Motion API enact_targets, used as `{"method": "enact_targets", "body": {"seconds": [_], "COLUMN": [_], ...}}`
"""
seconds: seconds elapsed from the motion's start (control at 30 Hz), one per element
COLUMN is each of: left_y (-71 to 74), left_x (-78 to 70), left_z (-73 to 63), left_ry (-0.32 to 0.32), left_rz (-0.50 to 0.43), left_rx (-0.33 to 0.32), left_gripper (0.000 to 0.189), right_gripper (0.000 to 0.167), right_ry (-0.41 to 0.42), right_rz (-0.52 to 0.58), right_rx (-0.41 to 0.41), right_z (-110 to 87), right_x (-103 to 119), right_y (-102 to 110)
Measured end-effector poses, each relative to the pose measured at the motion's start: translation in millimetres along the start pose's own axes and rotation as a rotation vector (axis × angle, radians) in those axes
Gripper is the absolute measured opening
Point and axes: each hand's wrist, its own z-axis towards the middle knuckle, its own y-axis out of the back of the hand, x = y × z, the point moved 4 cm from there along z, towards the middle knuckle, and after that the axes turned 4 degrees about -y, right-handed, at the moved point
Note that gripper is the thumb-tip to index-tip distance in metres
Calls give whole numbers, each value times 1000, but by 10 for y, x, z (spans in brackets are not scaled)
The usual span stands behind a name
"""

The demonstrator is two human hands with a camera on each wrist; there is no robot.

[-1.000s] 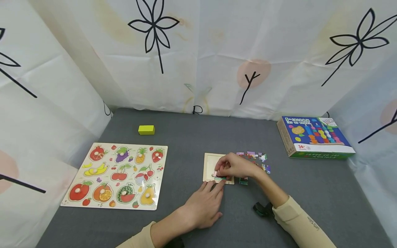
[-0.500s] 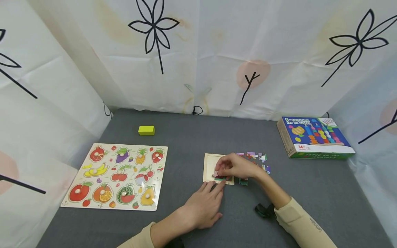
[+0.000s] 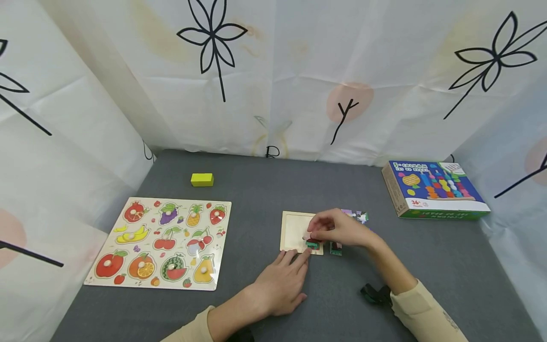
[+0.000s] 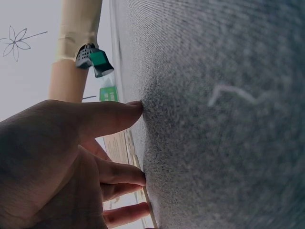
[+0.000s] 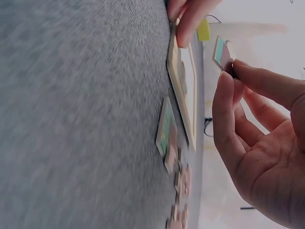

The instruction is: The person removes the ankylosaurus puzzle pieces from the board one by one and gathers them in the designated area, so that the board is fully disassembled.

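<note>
My right hand (image 3: 342,229) pinches a jigsaw piece (image 5: 222,55) between thumb and index finger. The piece has a green edge and a dark part, and it is raised above the tray in the right wrist view. Below it is a shallow wooden puzzle tray (image 3: 286,232), where another piece (image 5: 182,76) lies near the front edge. Fingertips of my left hand (image 3: 278,287) rest on the tray's front rim, its fingers fairly straight. A loose green-edged piece (image 3: 335,248) lies just right of the tray. Several more pieces (image 3: 362,217) lie behind my right hand, partly hidden by it.
A fruit peg board (image 3: 160,244) lies on the left of the grey table (image 3: 256,190). Behind it sits a yellow block (image 3: 202,179). A blue game box (image 3: 436,190) stands at the back right. A wrist camera (image 3: 376,294) is on the right forearm.
My right hand has shifted to the right over the tray with the jigsaw piece still pinched, showing more of the tray's floor. My left hand has stayed at the rim.
</note>
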Motion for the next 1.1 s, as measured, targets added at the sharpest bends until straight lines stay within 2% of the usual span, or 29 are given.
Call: {"method": "enact_targets", "body": {"seconds": [0.37,0.67,0.87,1.1], "left_y": [6,3,-5,-8], "left_x": [4,6,2,-6], "left_z": [0,7,2,0], "left_ry": [14,13,17,15], "left_rz": [-4,-22,-37,-33], "left_rx": [14,25,24,24], "left_gripper": [74,75,76,76], "right_gripper": [9,7,8,8], "right_ry": [-26,-75,-108,-126], "right_rz": [4,-57,-69,-92], "right_rx": [-76,-153,-127,-123], "right_z": [-401,-706,-801,-817], "right_x": [-86,-247,-370,-460], "right_y": [134,303,338,314]}}
